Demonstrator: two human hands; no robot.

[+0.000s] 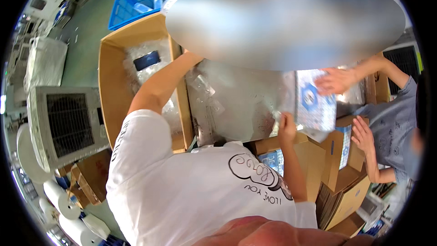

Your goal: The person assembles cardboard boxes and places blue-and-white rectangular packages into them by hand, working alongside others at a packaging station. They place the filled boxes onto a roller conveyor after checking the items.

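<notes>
My left arm reaches forward over the carton's edge, and only the base of my left hand (193,58) shows beside the large blurred patch; its fingers are hidden. Close to the table's near edge, my right hand (287,128) is closed in a pinch on what looks like a clear plastic bag (276,119). Just right of it is a blue-and-white printed pack (315,102). A co-worker's hand (337,81) lies on that pack. The co-worker's other hand (363,135) is at an open carton. Small clear plastic pieces (203,85) lie on the grey metal table (241,95).
To the left stands a tall cardboard carton (110,82) holding clear plastic and a dark phone-like object (147,60). A blue crate (125,9) is behind it. Open and folded cartons (343,200) crowd the near right. A blurred patch covers the far table.
</notes>
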